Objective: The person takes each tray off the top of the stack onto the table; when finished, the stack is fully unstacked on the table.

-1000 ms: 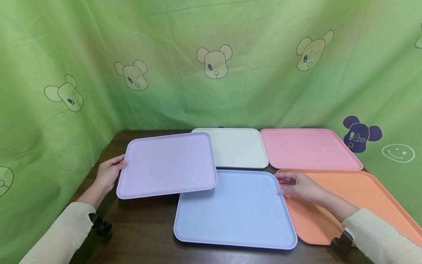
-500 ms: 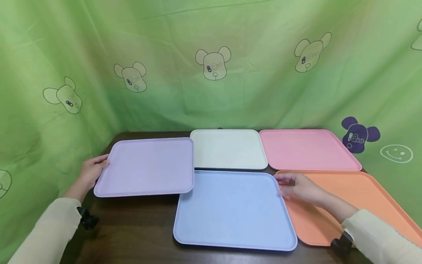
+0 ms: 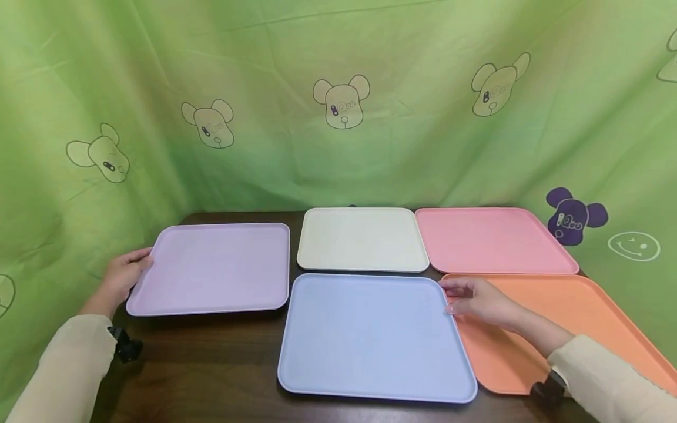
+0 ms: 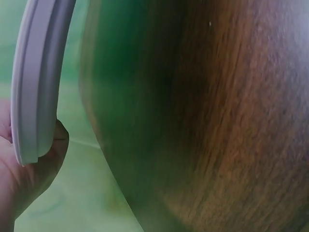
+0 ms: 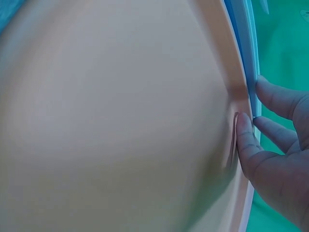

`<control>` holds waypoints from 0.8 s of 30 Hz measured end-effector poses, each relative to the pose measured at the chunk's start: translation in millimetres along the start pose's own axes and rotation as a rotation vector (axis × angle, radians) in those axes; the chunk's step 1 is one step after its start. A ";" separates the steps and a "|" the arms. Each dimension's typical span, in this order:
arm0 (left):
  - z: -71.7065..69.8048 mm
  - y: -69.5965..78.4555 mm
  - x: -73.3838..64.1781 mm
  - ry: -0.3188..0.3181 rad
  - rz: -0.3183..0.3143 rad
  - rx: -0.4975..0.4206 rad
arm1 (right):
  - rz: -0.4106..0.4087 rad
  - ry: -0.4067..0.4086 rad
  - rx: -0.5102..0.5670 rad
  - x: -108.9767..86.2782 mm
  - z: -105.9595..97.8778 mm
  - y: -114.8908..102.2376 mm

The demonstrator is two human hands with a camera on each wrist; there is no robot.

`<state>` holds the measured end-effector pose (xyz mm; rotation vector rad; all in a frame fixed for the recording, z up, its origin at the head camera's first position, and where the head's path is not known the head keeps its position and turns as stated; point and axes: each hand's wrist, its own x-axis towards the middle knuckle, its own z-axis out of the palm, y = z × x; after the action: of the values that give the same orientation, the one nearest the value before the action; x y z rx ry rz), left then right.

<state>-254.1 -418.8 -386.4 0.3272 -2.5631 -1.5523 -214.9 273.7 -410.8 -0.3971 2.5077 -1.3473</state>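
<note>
My left hand point(image 3: 123, 275) grips the left edge of a pale purple tray point(image 3: 214, 267). In the left wrist view the purple tray's rim point(image 4: 38, 87) rests in that hand point(image 4: 34, 179), off the dark wooden table. On the right, my right hand point(image 3: 483, 299) pinches the right rim of a light blue tray point(image 3: 372, 338), close to its far corner. The right wrist view has this hand point(image 5: 280, 169) at the touching edges of the blue tray point(image 5: 246, 48) and an orange tray point(image 5: 135, 96); which rims lie between its fingers is partly hidden.
A white tray point(image 3: 365, 241) and a pink tray point(image 3: 492, 241) lie side by side at the back of the dark table point(image 3: 211, 370). The orange tray point(image 3: 555, 329) lies right of the blue one, under my right forearm. A green curtain point(image 3: 275, 158) hangs behind and around the table.
The purple tray has moved left with my left hand and dropped slightly, uncovering the white tray and the blue tray's far left corner. My right hand and the blue tray have stayed in place.
</note>
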 end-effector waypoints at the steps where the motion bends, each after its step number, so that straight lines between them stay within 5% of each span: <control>1: -1.0 -0.2 0.0 -0.002 0.000 -0.001 | 0.000 0.001 0.000 0.0 -0.1 -0.1; 13: 0.6 -9.4 4.1 -0.036 -0.010 -0.012 | 0.009 0.003 0.008 -0.9 0.2 -0.8; 24: 13.9 -15.3 7.6 -0.039 0.003 0.150 | 0.015 0.017 0.031 -0.5 1.1 0.4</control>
<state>-262.7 -415.7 -406.4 0.3103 -2.7152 -1.3825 -214.1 273.2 -411.7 -0.3605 2.4953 -1.3873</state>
